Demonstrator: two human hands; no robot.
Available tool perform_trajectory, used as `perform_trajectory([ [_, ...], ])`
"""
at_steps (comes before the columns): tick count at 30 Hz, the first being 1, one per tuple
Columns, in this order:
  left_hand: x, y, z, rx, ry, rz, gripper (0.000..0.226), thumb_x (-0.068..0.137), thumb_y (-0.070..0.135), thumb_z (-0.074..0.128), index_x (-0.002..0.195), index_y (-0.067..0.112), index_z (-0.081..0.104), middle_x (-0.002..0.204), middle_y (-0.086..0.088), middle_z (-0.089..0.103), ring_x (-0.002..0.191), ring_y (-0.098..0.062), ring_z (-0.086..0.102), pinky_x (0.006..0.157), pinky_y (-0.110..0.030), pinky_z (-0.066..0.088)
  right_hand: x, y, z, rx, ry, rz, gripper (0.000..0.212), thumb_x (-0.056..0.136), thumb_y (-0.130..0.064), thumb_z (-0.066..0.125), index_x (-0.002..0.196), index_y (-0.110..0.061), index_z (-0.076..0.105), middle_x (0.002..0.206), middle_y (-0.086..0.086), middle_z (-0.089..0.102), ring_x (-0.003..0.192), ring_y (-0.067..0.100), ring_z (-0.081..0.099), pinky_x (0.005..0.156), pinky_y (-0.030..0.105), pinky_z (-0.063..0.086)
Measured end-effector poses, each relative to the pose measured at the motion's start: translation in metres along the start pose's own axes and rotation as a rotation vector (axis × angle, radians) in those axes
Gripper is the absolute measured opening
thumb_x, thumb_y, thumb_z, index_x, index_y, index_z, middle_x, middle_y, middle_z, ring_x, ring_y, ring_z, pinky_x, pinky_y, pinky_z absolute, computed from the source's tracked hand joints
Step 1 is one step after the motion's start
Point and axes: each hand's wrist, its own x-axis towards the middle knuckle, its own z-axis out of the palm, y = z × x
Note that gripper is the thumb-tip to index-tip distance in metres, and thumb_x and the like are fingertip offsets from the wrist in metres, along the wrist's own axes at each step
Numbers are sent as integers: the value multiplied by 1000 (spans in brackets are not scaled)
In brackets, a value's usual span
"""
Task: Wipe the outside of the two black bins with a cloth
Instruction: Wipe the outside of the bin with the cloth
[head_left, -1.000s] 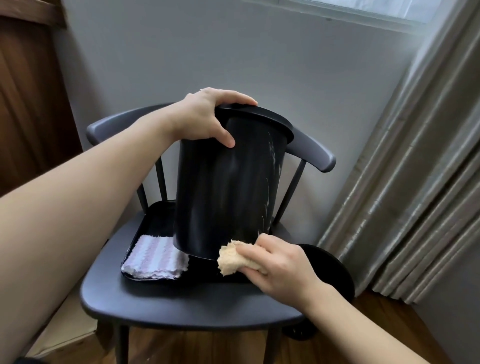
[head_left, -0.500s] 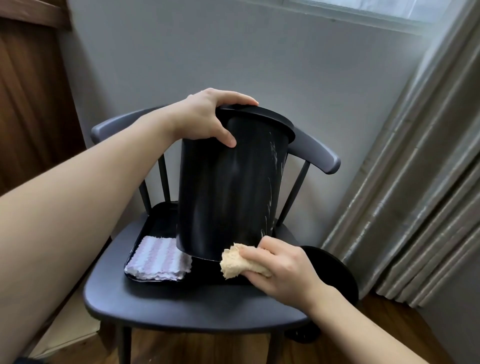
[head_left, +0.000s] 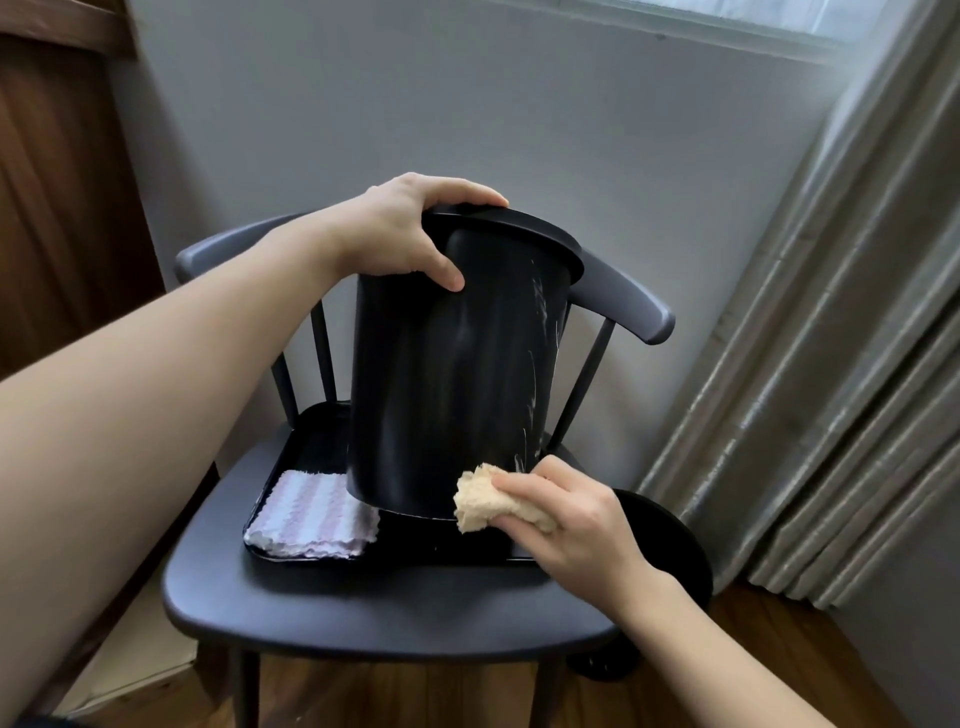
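1. We see the tilted bin (head_left: 447, 374) filling the tray's (head_left: 311, 441) right part.
2. A folded cloth (head_left: 311, 514) blocks its near-left corner.
3. The chair back (head_left: 623, 296) closes the far side.
4. The curtain (head_left: 831, 364) walls the right.

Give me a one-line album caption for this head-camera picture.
Left hand tilts a black bin on a chair's tray while the right hand presses a beige cloth to its base.

A home room, going by wood floor (head_left: 769, 670), long curtains (head_left: 831, 374), window (head_left: 779, 13) and dark chair (head_left: 363, 613).
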Motion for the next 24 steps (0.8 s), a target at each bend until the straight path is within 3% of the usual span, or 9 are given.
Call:
perform_trajectory([
  [3,-2,4,2,56,15,7,79,71,10,86,128,58,58,126,20,61,125,-13,56,111,-43,46,2,3,-1,23,41,44,29,87,-32,73,108,-12,75,82,3,60,68,19,60,58,35,53],
  [8,-3,21,17,347,100,47,84,75,9,72,144,47,43,130,12,51,136,-20,34,113,-41,25,-1,3,-3,3,42,36,30,88,-34,72,108,-13,74,82,2,59,68,18,60,59,35,54],
  [12,2,30,31,508,129,54,89,70,43,85,147,47,39,116,10,44,132,-23,36,106,-45,26,-2,0,-6,-24,13,28,31,87,-35,71,109,-14,74,83,0,59,69,16,59,58,33,53],
  [19,6,31,26,396,122,53,90,65,39,92,141,52,46,122,8,53,131,-18,35,111,-44,25,-6,-1,-12,6,-6,47,33,88,-37,70,110,-13,74,84,1,59,69,17,58,60,34,53],
  [24,2,25,20,299,135,32,88,66,31,93,138,56,49,123,12,53,110,-3,25,101,-31,21,-6,0,-11,-4,-23,-3,32,86,-34,75,112,-14,73,84,0,59,69,16,58,59,32,53],
])
